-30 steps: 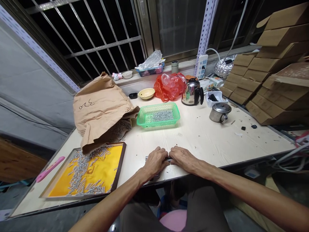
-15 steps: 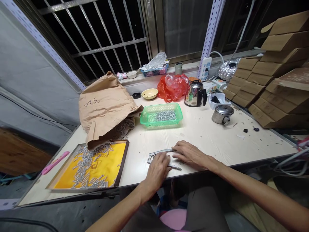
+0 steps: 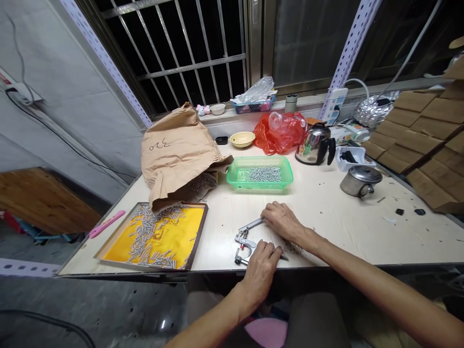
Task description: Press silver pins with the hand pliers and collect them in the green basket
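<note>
A silver plier-like hand tool (image 3: 248, 242) with springs lies near the table's front edge, its two handles spread apart. My left hand (image 3: 261, 268) is closed around the lower handle, whose dark tip pokes out past the fingers. At the end of the upper handle, my right hand (image 3: 283, 223) has its fingers bent over the metal. Small metal pins (image 3: 143, 234) lie scattered in a yellow-lined tray (image 3: 197, 237) to the left. Beyond the hands, a green plastic basket (image 3: 259, 185) holds more small metal pieces (image 3: 266, 174).
A brown paper sack (image 3: 177, 150) leans over the tray's back edge. A pink-handled tool (image 3: 107, 224) lies left of the tray. Behind stand a yellow bowl (image 3: 242, 139), red plastic bag (image 3: 279, 133), kettle (image 3: 314, 145) and lidded metal cup (image 3: 358, 181). Cardboard boxes (image 3: 424, 130) are stacked at right.
The tool's handles have opened wider, and its springs show more. My left hand has shifted right and toward me relative to the tool's head. The view has turned left.
</note>
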Motion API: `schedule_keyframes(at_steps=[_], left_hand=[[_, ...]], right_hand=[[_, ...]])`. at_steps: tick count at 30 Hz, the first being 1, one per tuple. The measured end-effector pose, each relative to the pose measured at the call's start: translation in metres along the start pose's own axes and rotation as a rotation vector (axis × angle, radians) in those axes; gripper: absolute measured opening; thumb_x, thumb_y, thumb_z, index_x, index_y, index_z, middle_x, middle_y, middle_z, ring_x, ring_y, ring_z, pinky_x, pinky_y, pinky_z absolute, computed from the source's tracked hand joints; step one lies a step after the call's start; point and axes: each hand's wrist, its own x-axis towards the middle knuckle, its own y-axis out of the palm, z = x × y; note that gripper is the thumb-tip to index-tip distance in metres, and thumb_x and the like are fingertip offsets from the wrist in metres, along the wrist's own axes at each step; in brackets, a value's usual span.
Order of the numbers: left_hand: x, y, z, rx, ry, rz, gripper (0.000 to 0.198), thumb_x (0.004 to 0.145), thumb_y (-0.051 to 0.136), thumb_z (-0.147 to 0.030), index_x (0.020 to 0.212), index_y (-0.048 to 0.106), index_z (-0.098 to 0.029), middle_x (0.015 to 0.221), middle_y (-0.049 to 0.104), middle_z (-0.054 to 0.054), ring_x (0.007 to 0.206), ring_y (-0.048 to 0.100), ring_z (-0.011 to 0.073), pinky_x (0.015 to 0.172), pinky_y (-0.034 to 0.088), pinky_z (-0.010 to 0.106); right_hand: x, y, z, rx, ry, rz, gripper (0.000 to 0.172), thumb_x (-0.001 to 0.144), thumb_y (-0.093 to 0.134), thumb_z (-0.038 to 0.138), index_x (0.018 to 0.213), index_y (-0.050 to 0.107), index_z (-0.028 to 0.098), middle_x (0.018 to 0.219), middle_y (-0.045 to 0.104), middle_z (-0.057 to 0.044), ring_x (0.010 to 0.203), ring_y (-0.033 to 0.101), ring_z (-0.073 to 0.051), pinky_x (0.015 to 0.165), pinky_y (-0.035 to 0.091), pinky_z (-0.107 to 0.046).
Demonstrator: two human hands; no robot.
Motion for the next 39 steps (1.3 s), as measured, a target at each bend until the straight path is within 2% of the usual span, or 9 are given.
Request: schedule_keyframes(at_steps=[5, 8, 13, 18, 21, 24, 28, 35, 39], left_hand=[[-0.008, 0.024, 0.007, -0.162, -0.032, -0.015, 0.035, 0.084, 0.036, -0.008, 0.111, 0.057, -0.018, 0.104, 0.064, 0.010, 0.094, 0.059, 0.0234, 0.082, 0.051, 0.039], [-0.021, 0.023, 0.002, -0.167, -0.008, -0.044, 0.033, 0.083, 0.042, -0.012, 0.110, 0.059, -0.020, 0.099, 0.066, 0.011, 0.091, 0.061, 0.0245, 0.080, 0.052, 0.038], [-0.056, -0.022, -0.006, -0.191, 0.060, -0.237, 0.028, 0.087, 0.043, -0.016, 0.109, 0.059, -0.020, 0.097, 0.065, 0.009, 0.093, 0.059, 0.0205, 0.081, 0.051, 0.033], [-0.095, -0.070, 0.026, -0.175, -0.329, -0.359, 0.026, 0.090, 0.041, -0.016, 0.107, 0.060, -0.021, 0.094, 0.063, 0.007, 0.090, 0.057, 0.0172, 0.079, 0.049, 0.030], [-0.108, -0.080, 0.057, -0.101, -0.509, -0.400, 0.025, 0.091, 0.041, -0.021, 0.103, 0.062, -0.022, 0.091, 0.062, 0.006, 0.087, 0.057, 0.0182, 0.079, 0.049, 0.033], [-0.109, -0.080, 0.075, -0.067, -0.541, -0.396, 0.025, 0.090, 0.041, -0.021, 0.103, 0.063, -0.020, 0.092, 0.061, 0.006, 0.090, 0.057, 0.0189, 0.081, 0.048, 0.033], [-0.094, -0.081, 0.085, -0.065, -0.517, -0.349, 0.027, 0.090, 0.039, -0.017, 0.106, 0.061, -0.019, 0.093, 0.060, 0.006, 0.089, 0.058, 0.0172, 0.079, 0.048, 0.030], [-0.091, -0.124, 0.126, 0.070, -0.686, -0.510, 0.025, 0.089, 0.043, -0.019, 0.103, 0.064, -0.016, 0.091, 0.060, 0.006, 0.084, 0.058, 0.0171, 0.076, 0.045, 0.029], [-0.112, -0.130, 0.142, 0.103, -0.737, -0.329, 0.023, 0.088, 0.047, -0.020, 0.100, 0.067, -0.018, 0.088, 0.060, 0.005, 0.084, 0.058, 0.0172, 0.074, 0.044, 0.028]], right_hand=[[0.015, 0.013, 0.062, 0.066, -0.414, 0.044, 0.014, 0.087, 0.051, 0.023, 0.082, 0.064, 0.026, 0.090, 0.060, -0.003, 0.089, 0.044, -0.021, 0.068, 0.031, -0.033], [0.025, 0.020, 0.085, 0.011, -0.560, 0.058, 0.014, 0.084, 0.054, 0.020, 0.073, 0.062, 0.024, 0.082, 0.061, -0.003, 0.088, 0.044, -0.021, 0.069, 0.030, -0.034], [0.026, 0.022, 0.089, -0.041, -0.633, 0.115, 0.015, 0.082, 0.053, 0.018, 0.068, 0.060, 0.019, 0.075, 0.060, -0.006, 0.085, 0.045, -0.021, 0.071, 0.029, -0.035], [0.017, 0.025, 0.081, -0.011, -0.658, 0.108, 0.007, 0.079, 0.054, 0.018, 0.080, 0.061, 0.019, 0.082, 0.060, -0.006, 0.086, 0.045, -0.021, 0.072, 0.028, -0.036], [0.016, 0.029, 0.084, -0.029, -0.686, 0.088, 0.008, 0.080, 0.050, 0.016, 0.080, 0.058, 0.017, 0.081, 0.059, -0.006, 0.085, 0.046, -0.021, 0.073, 0.028, -0.036], [0.018, 0.033, 0.090, -0.036, -0.701, 0.043, 0.009, 0.082, 0.048, 0.016, 0.081, 0.057, 0.016, 0.080, 0.059, -0.006, 0.083, 0.047, -0.021, 0.074, 0.030, -0.036], [0.021, 0.019, 0.088, 0.003, -0.588, -0.162, 0.019, 0.088, 0.041, 0.012, 0.085, 0.059, 0.016, 0.078, 0.060, -0.005, 0.077, 0.049, -0.018, 0.073, 0.034, -0.033], [0.037, -0.073, 0.038, 0.221, -0.353, -0.815, 0.015, 0.087, 0.050, 0.020, 0.097, 0.061, 0.017, 0.087, 0.065, -0.005, 0.083, 0.058, -0.018, 0.079, 0.044, -0.033], [0.058, -0.084, -0.010, 0.188, -0.151, -0.901, 0.020, 0.087, 0.048, 0.028, 0.096, 0.063, 0.018, 0.089, 0.066, -0.006, 0.083, 0.061, -0.020, 0.080, 0.047, -0.036]])
